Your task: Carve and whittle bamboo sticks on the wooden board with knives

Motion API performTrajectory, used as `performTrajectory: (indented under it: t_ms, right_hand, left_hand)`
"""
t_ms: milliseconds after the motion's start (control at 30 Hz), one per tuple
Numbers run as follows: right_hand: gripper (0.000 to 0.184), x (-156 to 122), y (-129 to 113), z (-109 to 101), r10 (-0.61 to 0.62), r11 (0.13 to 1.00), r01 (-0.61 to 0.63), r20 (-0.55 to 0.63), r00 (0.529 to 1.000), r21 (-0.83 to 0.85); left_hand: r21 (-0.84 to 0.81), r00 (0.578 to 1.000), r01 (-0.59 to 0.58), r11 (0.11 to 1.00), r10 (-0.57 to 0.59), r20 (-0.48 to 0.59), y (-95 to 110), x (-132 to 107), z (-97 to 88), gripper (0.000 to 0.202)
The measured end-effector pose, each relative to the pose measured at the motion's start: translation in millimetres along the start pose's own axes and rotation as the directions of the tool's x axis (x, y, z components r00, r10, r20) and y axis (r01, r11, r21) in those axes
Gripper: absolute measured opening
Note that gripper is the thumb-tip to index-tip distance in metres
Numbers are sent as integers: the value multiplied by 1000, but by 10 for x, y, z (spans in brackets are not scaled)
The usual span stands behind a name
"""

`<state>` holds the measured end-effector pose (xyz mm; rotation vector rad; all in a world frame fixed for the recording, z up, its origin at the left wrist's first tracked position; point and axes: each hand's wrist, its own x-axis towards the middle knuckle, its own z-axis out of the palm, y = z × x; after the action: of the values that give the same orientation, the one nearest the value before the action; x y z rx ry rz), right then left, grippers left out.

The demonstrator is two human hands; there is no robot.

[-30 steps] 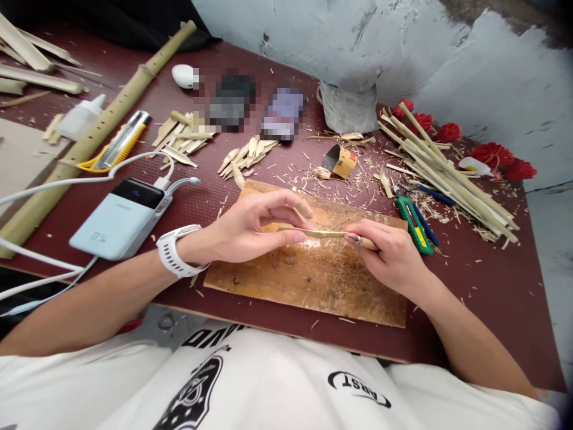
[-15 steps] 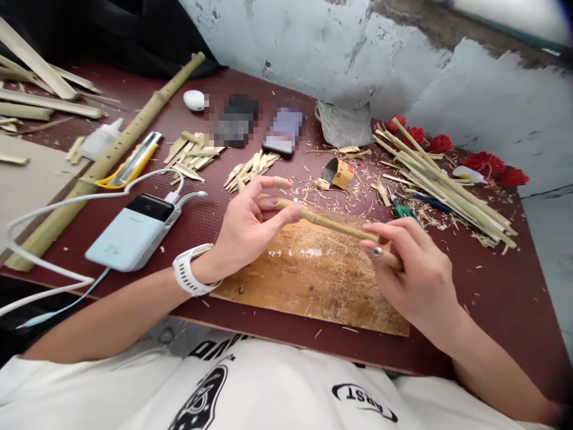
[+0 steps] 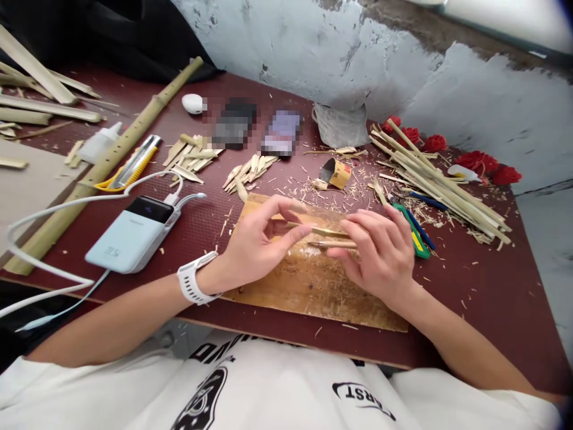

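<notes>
My left hand [image 3: 257, 242] pinches a thin bamboo strip [image 3: 323, 232] between thumb and fingers, just over a scratched wooden board [image 3: 308, 292]. The fingers of my right hand [image 3: 380, 248] meet the strip's right end. Also gripped in the right hand is a slim pointed tool [image 3: 335, 244], wood-coloured with a dark tip, like a pencil. It lies almost parallel to the strip, on the near side, its tip towards my left hand. My right palm hides the rest of the tool.
Bamboo pieces [image 3: 250, 170] lie behind the board, beside a sandpaper roll [image 3: 338, 173]. At right are a green-handled cutter [image 3: 416, 239] and bamboo strips [image 3: 447, 182]. A power bank [image 3: 129, 236] with cables, a yellow utility knife [image 3: 136, 164] and a long bamboo tube [image 3: 119, 152] occupy the left.
My right hand has moved left, closer to my left hand. The pointed tool now shows beside the strip, and the green cutter is less covered.
</notes>
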<state>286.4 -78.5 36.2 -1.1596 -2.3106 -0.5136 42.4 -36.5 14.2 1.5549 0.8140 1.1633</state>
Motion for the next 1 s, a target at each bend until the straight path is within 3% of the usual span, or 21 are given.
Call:
performTrajectory:
  t_ms: [133, 233, 333, 433, 500, 567, 700, 800, 867, 1000]
  right_hand:
    - [14, 22, -32, 34, -32, 984, 3, 162, 986, 180]
    - [13, 5, -43, 22, -45, 990, 16, 214, 976, 138]
    - [18, 6, -49, -28, -94, 989, 60, 262, 960, 136]
    - [19, 19, -57, -79, -99, 974, 34, 287, 953, 222]
    - [18, 23, -61, -109, -56, 955, -42, 315, 947, 295]
    - [19, 25, -65, -138, -7, 917, -139, 363, 932, 375]
    - [21, 38, -94, -188, 66, 804, -343, 501, 863, 486]
    - [22, 54, -126, -196, 89, 712, -473, 601, 794, 519]
    - [23, 60, -142, -179, 100, 659, -531, 638, 763, 532]
    - [29, 46, -165, -107, 95, 628, -567, 671, 736, 533]
  left_hand:
    - [121, 981, -151, 981, 134, 137, 37, -40, 23, 21]
    - [339, 920, -347, 875, 248, 304, 93, -6, -34, 18]
    - [447, 848, -470, 762, 248, 468, 138, 30, -118, 21]
    - [404, 796, -488, 773, 204, 570, 148, 39, -176, 31]
    - [377, 815, -429, 821, 172, 552, 139, 30, -181, 35]
    - [318, 878, -326, 890, 160, 452, 130, 17, -158, 37]
    - [32, 961, -34, 999, 24, 274, 128, 12, -56, 35]
    - [-125, 962, 151, 981, -117, 246, 122, 36, 15, 29]
    - [-161, 954, 209, 964, -165, 251, 108, 55, 43, 25]
    - [-63, 969, 160, 985, -145, 197, 68, 70, 76, 23]
